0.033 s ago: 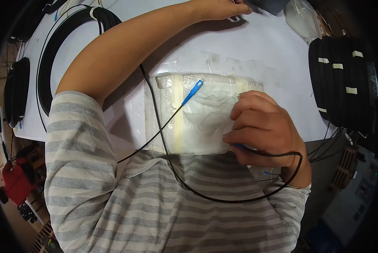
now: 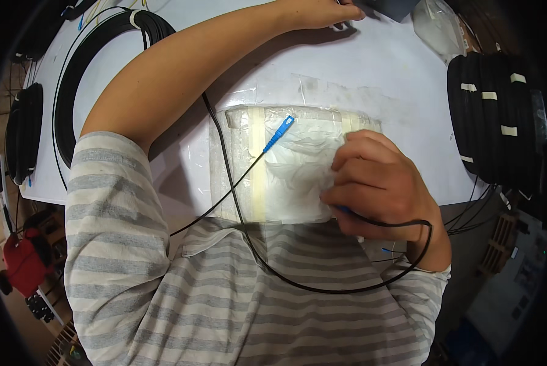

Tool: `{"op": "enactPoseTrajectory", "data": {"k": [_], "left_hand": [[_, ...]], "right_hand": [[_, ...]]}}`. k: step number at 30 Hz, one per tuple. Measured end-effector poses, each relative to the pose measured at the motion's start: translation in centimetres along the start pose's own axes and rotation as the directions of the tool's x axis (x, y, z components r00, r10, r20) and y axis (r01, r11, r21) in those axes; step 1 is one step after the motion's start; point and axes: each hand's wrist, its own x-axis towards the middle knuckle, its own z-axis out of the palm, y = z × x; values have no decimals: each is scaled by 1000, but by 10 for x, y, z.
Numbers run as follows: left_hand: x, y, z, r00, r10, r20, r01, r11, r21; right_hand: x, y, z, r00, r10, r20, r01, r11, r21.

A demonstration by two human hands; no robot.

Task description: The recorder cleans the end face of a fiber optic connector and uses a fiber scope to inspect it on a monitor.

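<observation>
Right hand [image 2: 383, 189] first. Its fingers [image 2: 353, 155] are curled tight and knuckles up, pressed onto the crumpled white sheet inside the clear plastic pouch [image 2: 286, 177]. Under the palm we see a bit of blue where the black cable [image 2: 322, 288] comes out, so we read this as a closed grip on the cable end.

From there the cable loops down around the wrist, crosses the striped shirt [image 2: 115, 244] and climbs back over the pouch. The blue connector [image 2: 278, 134] lies free on the pouch's upper half, apart from the fingers.

The pouch is taped flat with pale strips, at the near edge of the white table [image 2: 395, 67], about the middle.

Left hand [image 2: 322, 12] is stretched to the far edge, touching a dark object [image 2: 395, 7]. Its fingertips are cut off by the frame, so we cannot tell whether they grip.

- Near the far left corner: large black cable coil [image 2: 90, 67].
- Off the left edge: smaller coil [image 2: 23, 131].
- Along the right edge: stack of taped coils [image 2: 493, 122].
- At the far right corner: clear bag [image 2: 438, 24].

Nothing is blurred, and both hands look planted rather than mid-move.
</observation>
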Motion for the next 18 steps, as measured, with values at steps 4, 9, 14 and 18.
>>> {"op": "enactPoseTrajectory", "data": {"k": [4,9,14,18], "left_hand": [[-3,2,-4,1000,-19,10,19,1000,-3],[-3,27,12,974,-202,-99,218,957,193],[-4,19,1,989,-135,-60,143,975,168],[-2,3,-1,1000,-13,0,13,999,43]], "right_hand": [[4,4,2,999,-10,-40,9,999,-36],[4,3,5,998,2,-56,-10,990,-138],[5,2,7,999,-10,-36,8,999,-41],[7,-2,1,998,-8,-67,1,994,-107]]}}
